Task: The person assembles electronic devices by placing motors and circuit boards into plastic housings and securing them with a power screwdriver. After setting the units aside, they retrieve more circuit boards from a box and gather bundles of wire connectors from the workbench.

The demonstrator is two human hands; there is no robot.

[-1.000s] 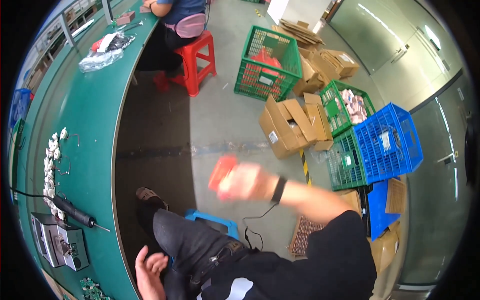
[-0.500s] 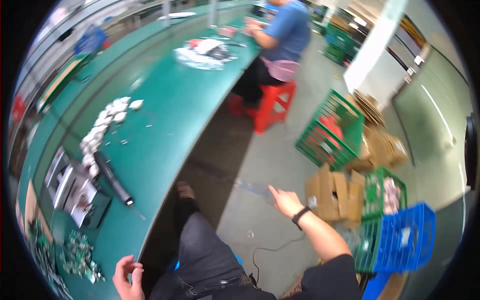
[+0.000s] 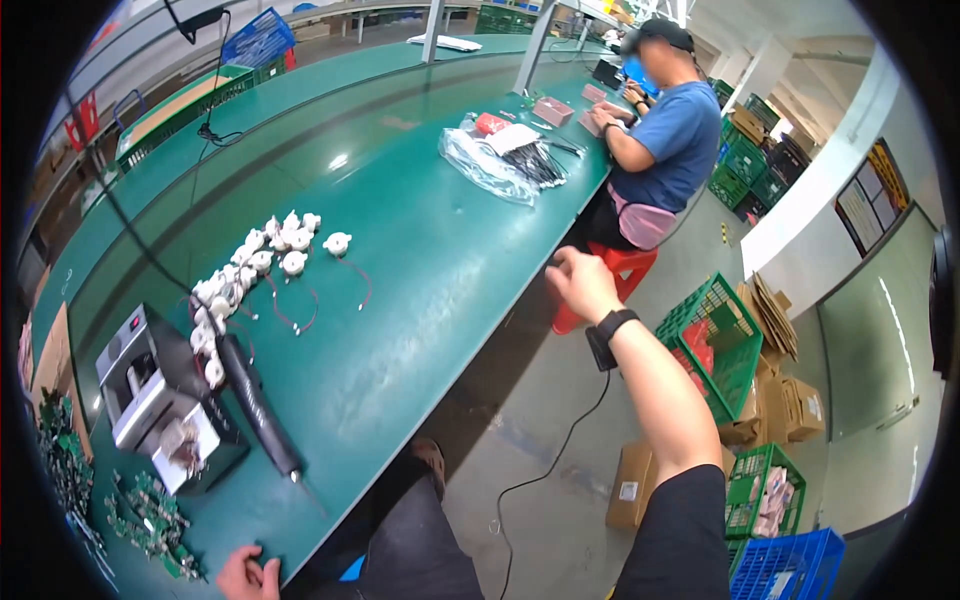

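Note:
My left hand [image 3: 250, 575] rests at the near edge of the green workbench [image 3: 400, 320], fingers loosely bent and apart, holding nothing. Close by lie a pile of green circuit boards [image 3: 155, 520] and a black-handled soldering iron [image 3: 257, 405], its thin tip toward the bench edge. My right hand [image 3: 585, 285], with a dark wristband, is held out by the bench's long edge. Its fingers are bent but apart, and nothing shows in them. White round parts with thin wires [image 3: 290, 238] lie in a cluster beyond the iron.
A grey and black soldering station [image 3: 165, 400] stands on the left. Further along, a person in a blue shirt [image 3: 670, 135] sits working near a clear bag of black cables [image 3: 500, 160]. Green crates [image 3: 715, 340], cardboard boxes and a blue crate [image 3: 790, 570] stand on the right.
My view has swung up along the bench. My right hand has gone from above the floor, forefinger out, to the bench edge farther off, fingers bent. My left hand stays at the near edge.

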